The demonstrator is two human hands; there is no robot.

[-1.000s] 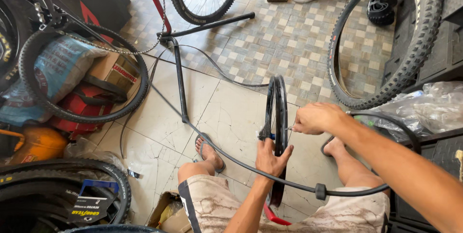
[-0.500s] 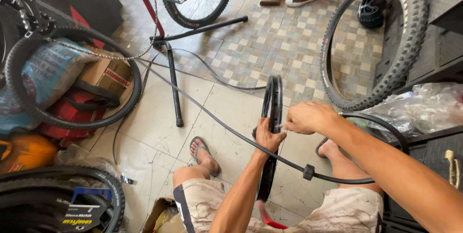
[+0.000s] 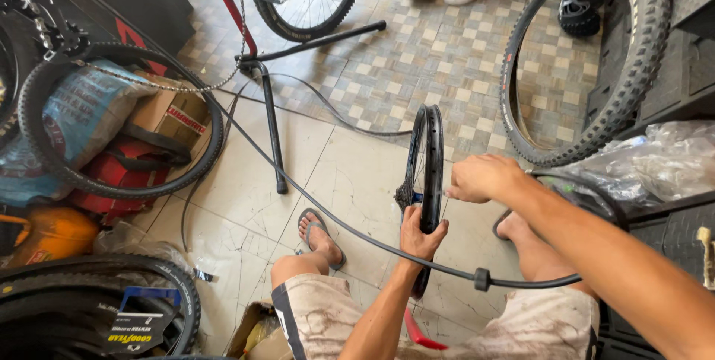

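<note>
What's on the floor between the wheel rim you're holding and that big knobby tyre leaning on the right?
In the head view, only bare floor tiles lie between the wheel rim and the knobby tyre.

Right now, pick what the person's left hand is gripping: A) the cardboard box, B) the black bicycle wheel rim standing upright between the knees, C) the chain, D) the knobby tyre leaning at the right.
B: the left hand wraps around the edge of the upright black wheel rim, while the right hand is closed beside it.

Head view, steeply down, close
</note>
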